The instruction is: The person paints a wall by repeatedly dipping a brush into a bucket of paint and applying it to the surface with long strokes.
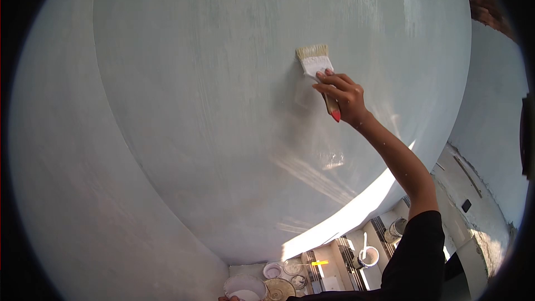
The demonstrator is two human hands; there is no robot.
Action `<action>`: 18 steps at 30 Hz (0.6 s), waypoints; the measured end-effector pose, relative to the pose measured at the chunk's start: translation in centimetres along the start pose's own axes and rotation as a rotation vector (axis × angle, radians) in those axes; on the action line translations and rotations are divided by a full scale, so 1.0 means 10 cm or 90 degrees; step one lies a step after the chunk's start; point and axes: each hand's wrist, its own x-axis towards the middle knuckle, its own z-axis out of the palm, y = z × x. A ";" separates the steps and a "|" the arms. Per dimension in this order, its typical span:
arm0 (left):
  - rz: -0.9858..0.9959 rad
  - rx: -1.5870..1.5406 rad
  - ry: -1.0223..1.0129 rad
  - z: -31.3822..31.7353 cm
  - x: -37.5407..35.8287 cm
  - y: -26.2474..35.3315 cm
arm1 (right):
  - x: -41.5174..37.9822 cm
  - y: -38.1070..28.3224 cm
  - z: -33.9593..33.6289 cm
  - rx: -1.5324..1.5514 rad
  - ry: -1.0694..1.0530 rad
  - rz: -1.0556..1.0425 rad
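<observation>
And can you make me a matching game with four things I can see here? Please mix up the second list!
Things:
1. Paintbrush
2. Handle tip of that brush
3. Sleeve
4. Pale stick

Clues:
A. Black
B. Standing in a pot
C. Held in the right hand
D. Red

Right pairs: 1-C, 2-D, 3-A, 4-B
</observation>
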 end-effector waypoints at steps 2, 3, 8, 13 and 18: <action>0.001 -0.018 0.012 -0.06 -0.03 -0.06 | -0.77 -0.47 0.00 0.023 -0.082 0.012; -0.004 -0.010 0.011 -0.11 -0.03 -0.08 | -1.11 -0.67 -0.04 0.028 -0.136 0.010; 0.057 0.014 -0.010 -0.24 -0.01 -0.12 | -1.98 -1.40 -0.19 0.124 -0.365 0.084; 0.003 -0.015 -0.029 -0.30 0.03 0.11 | -1.13 -1.10 -0.24 0.272 -0.506 0.116; 0.067 -0.043 -0.023 -0.19 0.18 -0.13 | 0.62 -0.06 -0.34 0.252 -0.398 0.108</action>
